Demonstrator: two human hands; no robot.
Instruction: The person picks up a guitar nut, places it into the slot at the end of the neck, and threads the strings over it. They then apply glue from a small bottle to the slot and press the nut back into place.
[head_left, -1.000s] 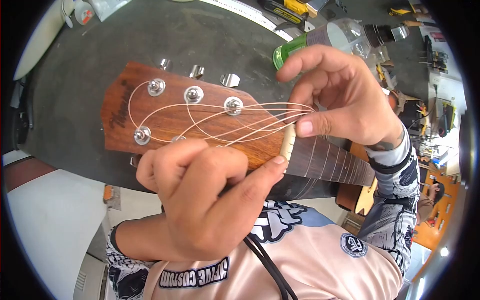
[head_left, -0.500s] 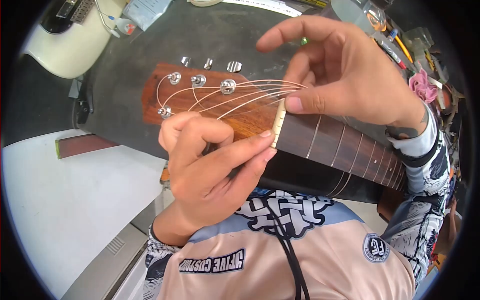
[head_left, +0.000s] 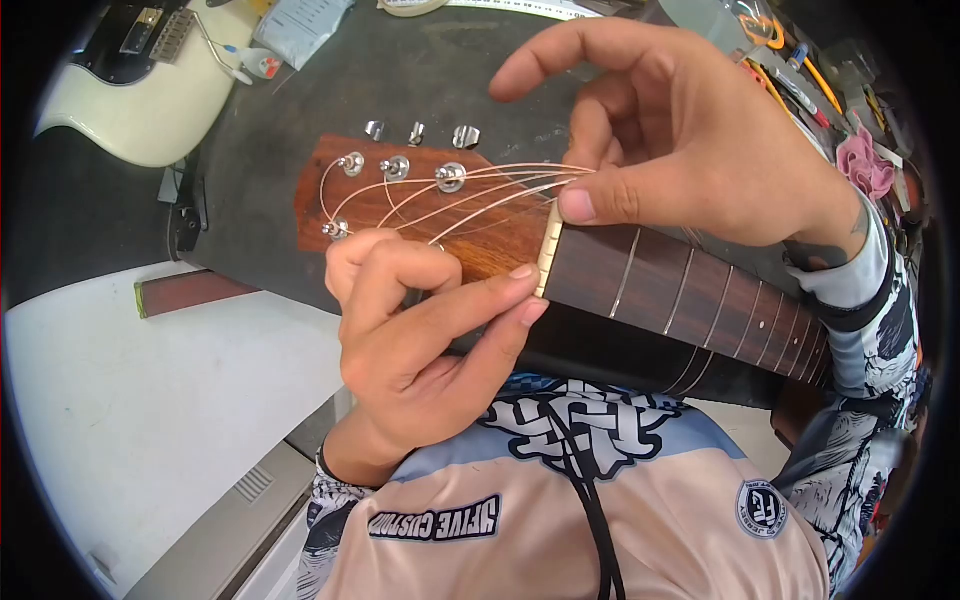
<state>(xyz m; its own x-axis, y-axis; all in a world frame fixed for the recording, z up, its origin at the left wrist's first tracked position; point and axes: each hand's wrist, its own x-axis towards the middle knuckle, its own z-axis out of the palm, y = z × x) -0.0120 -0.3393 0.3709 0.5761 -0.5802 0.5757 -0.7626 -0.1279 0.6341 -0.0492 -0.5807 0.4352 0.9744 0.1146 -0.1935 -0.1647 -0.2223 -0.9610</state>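
Note:
A reddish-brown guitar headstock (head_left: pixel 400 215) lies across the middle, joined to a dark fretboard (head_left: pixel 670 280) with metal frets. At their join sits a cream slotted nut (head_left: pixel 550 250). My left hand (head_left: pixel 420 340) is closed, its fingertip and thumb tip at the nut's near end, other fingers curled over the headstock. My right hand (head_left: pixel 670 140) has its thumb at the nut's far end, a bent finger behind it and another finger raised. Loose bronze-coloured strings (head_left: pixel 480 190) arc from the tuning posts (head_left: pixel 452 178) to my right hand, above the nut.
Beneath the headstock is a dark work surface (head_left: pixel 270 180). At upper left lies a cream electric guitar body (head_left: pixel 140 120), near a plastic packet (head_left: pixel 305 30). Pens (head_left: pixel 815 85), a pink cloth (head_left: pixel 865 165) and other tools crowd the right side. A white panel (head_left: pixel 170 390) is at lower left.
The whole view has shifted slightly. Both hands keep nearly the same places at the two ends of the nut.

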